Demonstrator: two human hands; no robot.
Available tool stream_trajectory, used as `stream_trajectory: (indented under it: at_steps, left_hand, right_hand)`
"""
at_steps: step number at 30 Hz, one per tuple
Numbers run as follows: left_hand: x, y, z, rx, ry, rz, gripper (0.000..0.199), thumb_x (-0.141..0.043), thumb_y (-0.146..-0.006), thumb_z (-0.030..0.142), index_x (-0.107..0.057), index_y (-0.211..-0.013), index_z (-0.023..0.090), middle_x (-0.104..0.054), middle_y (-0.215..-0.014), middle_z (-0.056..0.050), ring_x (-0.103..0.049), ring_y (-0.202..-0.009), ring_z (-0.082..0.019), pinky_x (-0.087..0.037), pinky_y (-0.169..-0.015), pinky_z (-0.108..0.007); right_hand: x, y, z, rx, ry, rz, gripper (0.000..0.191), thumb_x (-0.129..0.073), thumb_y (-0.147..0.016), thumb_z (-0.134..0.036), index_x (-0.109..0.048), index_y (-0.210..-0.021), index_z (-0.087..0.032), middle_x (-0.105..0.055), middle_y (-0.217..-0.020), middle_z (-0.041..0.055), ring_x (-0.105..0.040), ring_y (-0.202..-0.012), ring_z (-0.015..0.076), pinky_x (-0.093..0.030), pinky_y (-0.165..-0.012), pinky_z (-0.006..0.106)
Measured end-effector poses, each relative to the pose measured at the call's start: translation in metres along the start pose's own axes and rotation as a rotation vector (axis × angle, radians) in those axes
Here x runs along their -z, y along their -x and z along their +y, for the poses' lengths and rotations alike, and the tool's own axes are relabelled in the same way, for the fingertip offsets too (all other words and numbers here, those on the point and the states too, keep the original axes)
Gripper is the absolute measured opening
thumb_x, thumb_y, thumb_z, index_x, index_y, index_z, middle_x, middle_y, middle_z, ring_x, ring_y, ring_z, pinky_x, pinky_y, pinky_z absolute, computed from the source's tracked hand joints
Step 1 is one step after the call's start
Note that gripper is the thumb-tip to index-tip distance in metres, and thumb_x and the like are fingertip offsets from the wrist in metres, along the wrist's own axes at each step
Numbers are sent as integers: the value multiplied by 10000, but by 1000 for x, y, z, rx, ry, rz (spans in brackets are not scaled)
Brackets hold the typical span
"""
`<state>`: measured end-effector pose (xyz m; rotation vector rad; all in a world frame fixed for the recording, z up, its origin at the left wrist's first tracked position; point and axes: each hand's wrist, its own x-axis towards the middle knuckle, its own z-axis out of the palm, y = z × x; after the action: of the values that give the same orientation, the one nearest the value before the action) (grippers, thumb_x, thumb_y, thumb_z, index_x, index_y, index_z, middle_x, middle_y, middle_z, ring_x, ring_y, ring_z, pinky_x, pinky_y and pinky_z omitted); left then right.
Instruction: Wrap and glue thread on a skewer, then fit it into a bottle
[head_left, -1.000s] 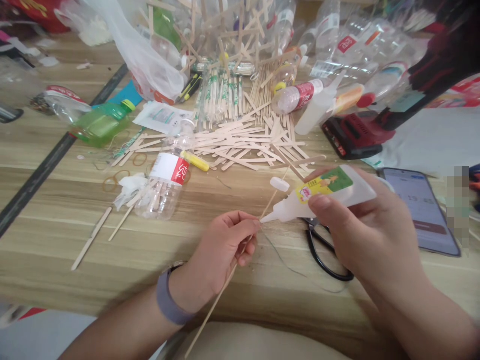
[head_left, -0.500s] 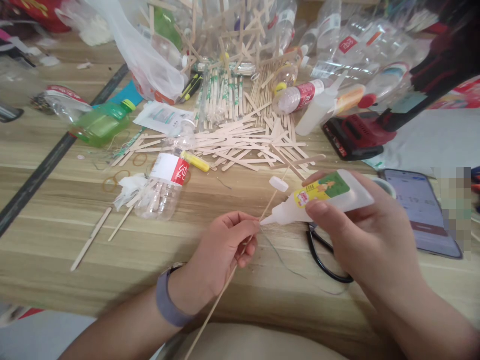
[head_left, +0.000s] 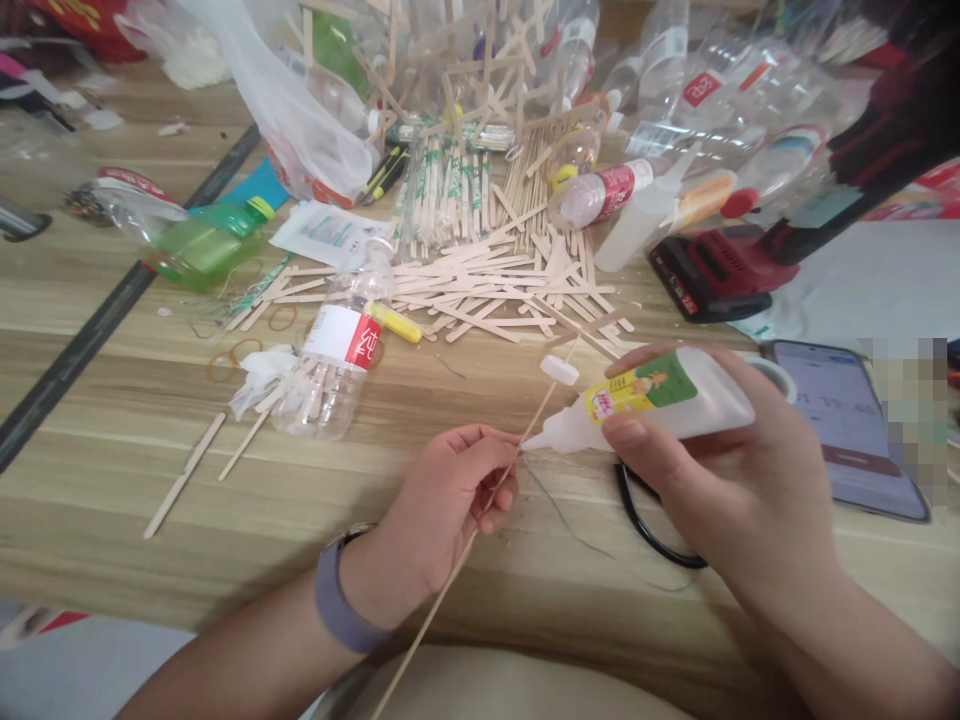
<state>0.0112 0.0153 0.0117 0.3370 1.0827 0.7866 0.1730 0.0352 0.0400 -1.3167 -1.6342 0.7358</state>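
My left hand (head_left: 450, 500) pinches a long thin wooden stick (head_left: 427, 622) that slants from my lap up past the fingertips. A dark thread (head_left: 559, 515) trails from the pinch across the table to the right. Wrapped round a clear squeeze bottle of glue (head_left: 637, 395) with a yellow and green label, my right hand (head_left: 742, 490) tilts it so the white nozzle points at the stick beside my left fingertips. A white cap (head_left: 559, 370) lies near the stick's far end. Black-handled scissors (head_left: 649, 530) are partly hidden under my right hand.
Flat craft sticks (head_left: 480, 285) lie in a loose pile ahead. A clear plastic bottle (head_left: 330, 370) holding sticks stands at left, with a green bottle (head_left: 214, 245) behind. To the right are a red and black power tool (head_left: 712, 270) and a phone (head_left: 847, 430).
Almost nothing differs. The glue bottle is tipped a little differently in my right hand, its nozzle still at the stick, and the whole view has shifted slightly.
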Motion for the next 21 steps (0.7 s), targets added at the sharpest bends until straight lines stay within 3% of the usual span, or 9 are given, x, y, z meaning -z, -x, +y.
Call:
stream_trajectory:
  at_steps: [13, 21]
  left_hand:
    - [1, 0, -1, 6, -27, -5, 108, -612, -674, 239, -578, -611, 157, -455, -512, 38, -345, -440, -58, -210, -389, -182]
    - [1, -1, -1, 3, -23, -6, 112, -603, -683, 231, -584, -606, 152, -453, -520, 38, -340, -435, -54, -215, -384, -179]
  right_hand:
    - [0, 0, 3, 91, 211, 88, 381, -726, -657, -540, -471, -727, -266, -554, -536, -50, -471, -439, 138, -322, -395, 268]
    - [-2, -4, 2, 106, 229, 67, 371, -660, -711, -562, -435, -717, -268, -536, -500, -52, -472, -404, 137, -339, -377, 267]
